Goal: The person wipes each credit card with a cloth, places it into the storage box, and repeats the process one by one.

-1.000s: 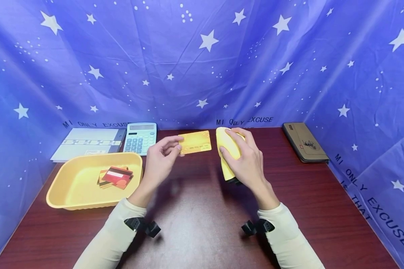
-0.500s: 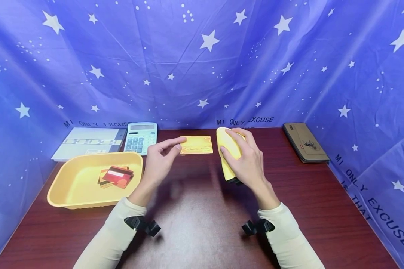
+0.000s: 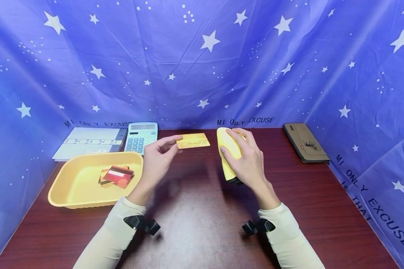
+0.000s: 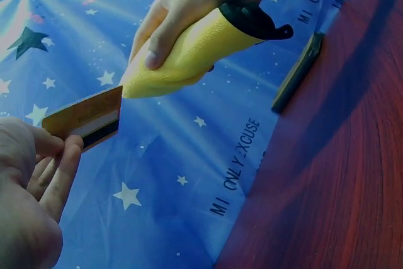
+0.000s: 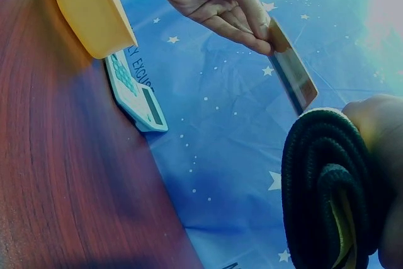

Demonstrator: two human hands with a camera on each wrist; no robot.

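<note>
In the head view my left hand (image 3: pixel 158 158) pinches a gold bank card (image 3: pixel 193 140) by its left end, above the table. The card's back with its dark stripe (image 4: pixel 101 133) faces the left wrist camera. My right hand (image 3: pixel 247 158) grips a folded yellow cloth (image 3: pixel 228 149) with thumb and fingers around it. Thick dark layers of the cloth (image 5: pixel 324 187) show in the right wrist view, and a small dark loop (image 4: pixel 284 31) sticks out at its end. A narrow gap separates card and cloth in the head view.
A yellow plastic basin (image 3: pixel 70 186) on the left holds several bank cards (image 3: pixel 118 176). Behind it lie a light blue calculator (image 3: pixel 141 137) and a white-and-grey box-like item (image 3: pixel 91 142). A brown wallet (image 3: pixel 305 142) lies at the back right. Starry blue fabric (image 3: pixel 202 74) surrounds the table (image 3: pixel 202 224).
The card first levelled and shifted slightly right, then moved back left and tilted flatter, with my left hand. My right hand and the cloth have stayed nearly still.
</note>
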